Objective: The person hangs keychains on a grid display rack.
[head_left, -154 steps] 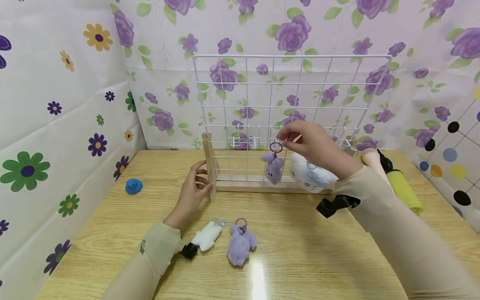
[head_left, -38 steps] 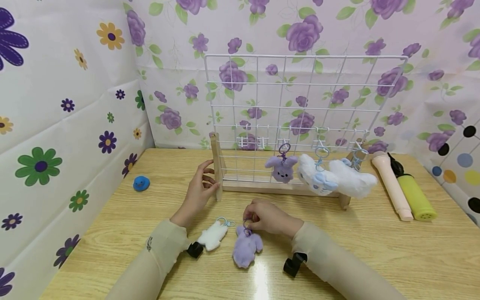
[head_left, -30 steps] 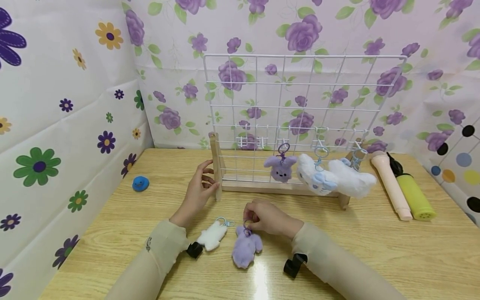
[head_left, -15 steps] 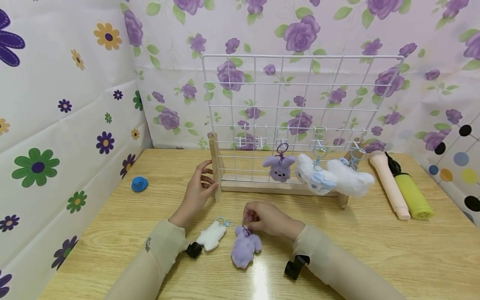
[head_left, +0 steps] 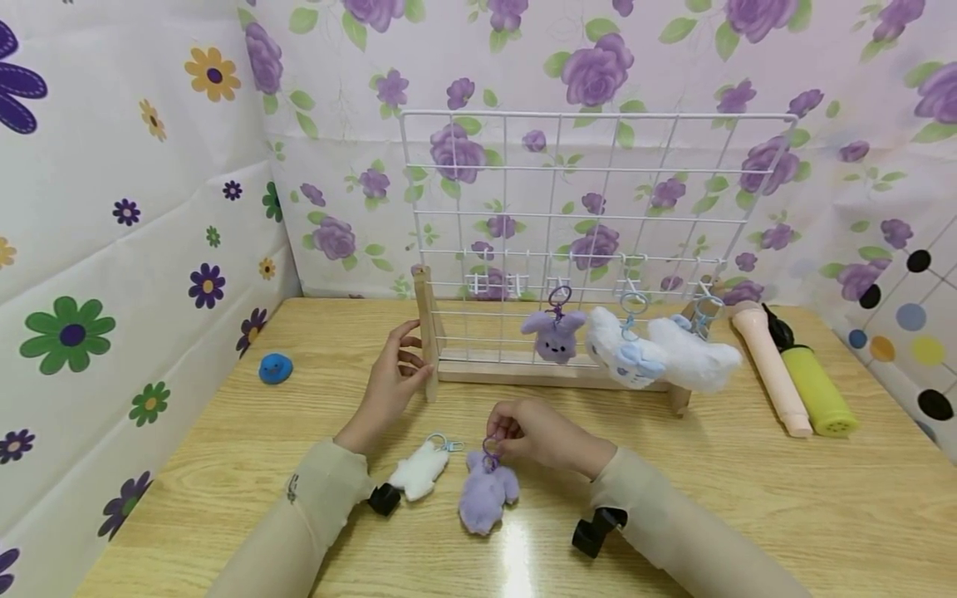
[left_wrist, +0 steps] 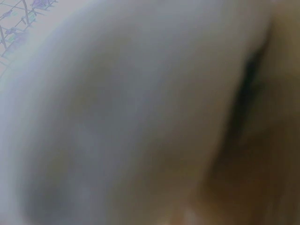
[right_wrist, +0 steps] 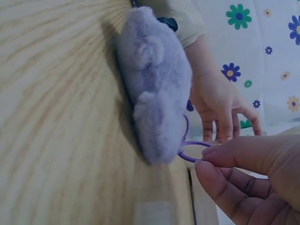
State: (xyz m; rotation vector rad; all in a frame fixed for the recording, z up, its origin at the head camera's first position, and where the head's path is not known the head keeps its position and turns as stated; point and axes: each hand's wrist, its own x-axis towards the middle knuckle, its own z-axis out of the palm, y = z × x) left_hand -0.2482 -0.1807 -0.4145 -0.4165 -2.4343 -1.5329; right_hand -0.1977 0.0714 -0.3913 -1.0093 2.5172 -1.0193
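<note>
My right hand (head_left: 542,432) pinches the purple ring (head_left: 489,448) of a purple plush keychain (head_left: 484,498) between thumb and forefinger; in the right wrist view the ring (right_wrist: 190,158) shows between the fingertips beside the plush (right_wrist: 157,84). My left hand (head_left: 389,378) holds the left wooden post (head_left: 426,336) of the white wire rack (head_left: 553,170), thumb in front. A white plush keychain (head_left: 419,471) with a light blue ring lies left of the purple one. From rack hooks hang another purple plush (head_left: 555,339) and two white plushes (head_left: 626,353) (head_left: 695,357). The left wrist view is mostly blurred.
A blue toy duck (head_left: 275,368) sits at the table's left. At the right lie a pink cylindrical object (head_left: 773,370) and a yellow-green one (head_left: 818,390), with something black behind. Flowered cloth (head_left: 329,166) covers the walls. Bare wooden table (head_left: 262,465) surrounds the keychains.
Since the oldest frame, my right hand has left the purple plush on the rack and come down to the ring of the one on the table. The view has shifted slightly; my left hand stays on the post.
</note>
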